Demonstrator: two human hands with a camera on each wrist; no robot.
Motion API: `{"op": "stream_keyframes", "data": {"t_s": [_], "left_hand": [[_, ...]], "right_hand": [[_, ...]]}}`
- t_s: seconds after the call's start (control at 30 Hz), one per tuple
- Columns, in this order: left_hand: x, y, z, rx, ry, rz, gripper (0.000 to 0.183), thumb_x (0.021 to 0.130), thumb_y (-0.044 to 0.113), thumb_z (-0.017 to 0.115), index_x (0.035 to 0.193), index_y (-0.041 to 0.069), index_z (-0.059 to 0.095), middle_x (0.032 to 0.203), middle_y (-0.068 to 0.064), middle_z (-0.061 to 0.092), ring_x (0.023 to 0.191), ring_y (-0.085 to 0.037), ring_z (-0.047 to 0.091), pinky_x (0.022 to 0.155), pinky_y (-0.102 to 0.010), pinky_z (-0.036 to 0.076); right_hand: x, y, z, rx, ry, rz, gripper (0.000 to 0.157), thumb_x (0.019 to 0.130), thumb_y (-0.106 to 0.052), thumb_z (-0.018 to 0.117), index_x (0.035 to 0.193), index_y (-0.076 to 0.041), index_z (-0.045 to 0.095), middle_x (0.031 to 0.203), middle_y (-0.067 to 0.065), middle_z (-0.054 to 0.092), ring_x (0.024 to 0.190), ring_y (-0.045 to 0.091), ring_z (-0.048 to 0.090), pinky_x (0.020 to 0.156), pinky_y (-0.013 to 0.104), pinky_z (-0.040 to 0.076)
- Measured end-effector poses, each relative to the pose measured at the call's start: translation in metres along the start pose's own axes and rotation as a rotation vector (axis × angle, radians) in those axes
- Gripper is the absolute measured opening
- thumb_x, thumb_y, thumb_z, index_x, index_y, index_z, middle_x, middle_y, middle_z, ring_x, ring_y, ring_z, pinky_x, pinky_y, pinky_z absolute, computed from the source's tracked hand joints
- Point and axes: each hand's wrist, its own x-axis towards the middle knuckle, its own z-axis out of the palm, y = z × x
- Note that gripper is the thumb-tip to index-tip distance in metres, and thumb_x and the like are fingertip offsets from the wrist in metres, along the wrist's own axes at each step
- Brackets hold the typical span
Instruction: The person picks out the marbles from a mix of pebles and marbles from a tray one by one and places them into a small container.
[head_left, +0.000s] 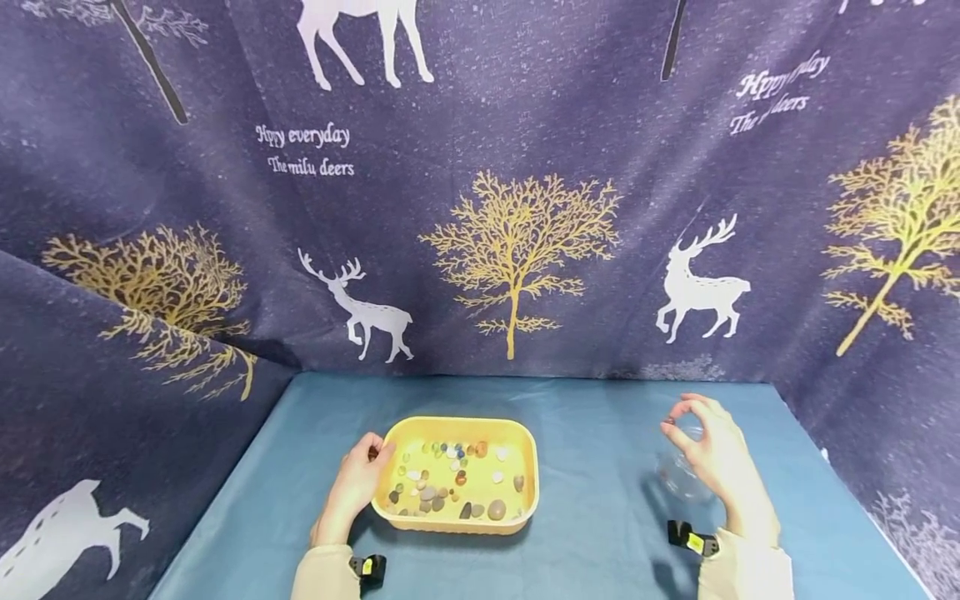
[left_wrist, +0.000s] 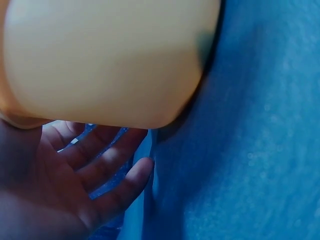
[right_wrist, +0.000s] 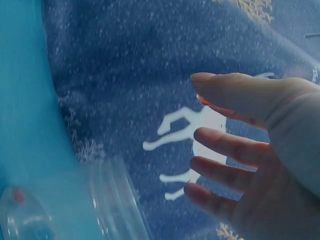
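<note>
A yellow plastic basin (head_left: 456,526) stands on the table with several small pebbles and coloured stones (head_left: 433,497) spread over its bottom. At its left side my left hand (head_left: 355,481) grips the rim, thumb over the edge; in the left wrist view the fingers (left_wrist: 112,160) lie along the outside wall. My right hand (head_left: 717,450) is raised above a clear jar (head_left: 684,485), pinching a small reddish stone (right_wrist: 202,100) between thumb and forefinger. The other fingers are spread. Inside the jar (right_wrist: 112,200), a red piece (right_wrist: 18,195) shows near the bottom.
A blue-green cloth (head_left: 592,500) covers the table. A dark curtain (head_left: 465,275) printed with deer and trees hangs behind it and at both sides. The jar stands to the right of the basin, with a gap between them.
</note>
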Motion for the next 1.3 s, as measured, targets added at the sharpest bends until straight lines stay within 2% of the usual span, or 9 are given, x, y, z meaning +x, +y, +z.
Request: {"op": "stream_keyframes", "data": {"t_s": [0.33, 0.57, 0.93, 1.07, 1.3], "left_hand": [[-0.001, -0.002, -0.001, 0.024, 0.012, -0.001, 0.021, 0.102, 0.028, 0.054, 0.092, 0.010, 0.049, 0.080, -0.005, 0.048, 0.067, -0.018, 0.045, 0.060, -0.031, 0.037], [0.002, 0.000, 0.002, 0.013, 0.006, 0.008, 0.022, 0.102, 0.029, 0.054, 0.092, 0.010, 0.050, 0.080, -0.005, 0.048, 0.068, -0.019, 0.046, 0.060, -0.031, 0.037], [0.005, 0.000, 0.005, 0.006, 0.006, 0.015, 0.021, 0.102, 0.028, 0.055, 0.092, 0.010, 0.050, 0.080, -0.005, 0.049, 0.069, -0.018, 0.047, 0.061, -0.031, 0.037], [0.005, 0.000, 0.006, -0.013, 0.002, 0.024, 0.022, 0.101, 0.028, 0.055, 0.092, 0.010, 0.050, 0.079, -0.004, 0.048, 0.068, -0.018, 0.046, 0.060, -0.030, 0.037], [0.001, -0.003, 0.002, -0.005, 0.020, 0.024, 0.022, 0.102, 0.028, 0.055, 0.090, 0.010, 0.049, 0.079, -0.004, 0.049, 0.068, -0.018, 0.046, 0.061, -0.030, 0.037]], "right_hand": [[-0.007, 0.019, -0.006, -0.061, 0.013, 0.044, 0.019, 0.078, -0.009, 0.079, 0.085, -0.008, 0.061, 0.115, 0.029, 0.056, 0.107, 0.051, 0.048, 0.085, 0.061, 0.034], [-0.012, 0.030, -0.011, -0.052, -0.094, 0.123, 0.013, 0.085, -0.016, 0.075, 0.090, -0.008, 0.066, 0.123, 0.031, 0.053, 0.112, 0.056, 0.045, 0.089, 0.064, 0.032], [-0.018, 0.048, -0.009, -0.077, -0.267, 0.207, 0.015, 0.086, -0.020, 0.074, 0.093, -0.009, 0.068, 0.129, 0.034, 0.049, 0.117, 0.056, 0.044, 0.091, 0.064, 0.035], [-0.020, 0.052, -0.009, -0.068, -0.280, 0.230, 0.015, 0.086, -0.021, 0.073, 0.094, -0.008, 0.068, 0.130, 0.035, 0.047, 0.118, 0.056, 0.042, 0.092, 0.064, 0.034], [-0.024, 0.057, -0.002, -0.020, -0.285, 0.255, 0.015, 0.087, -0.021, 0.073, 0.095, -0.009, 0.068, 0.123, 0.027, 0.055, 0.117, 0.050, 0.046, 0.089, 0.062, 0.037]]}}
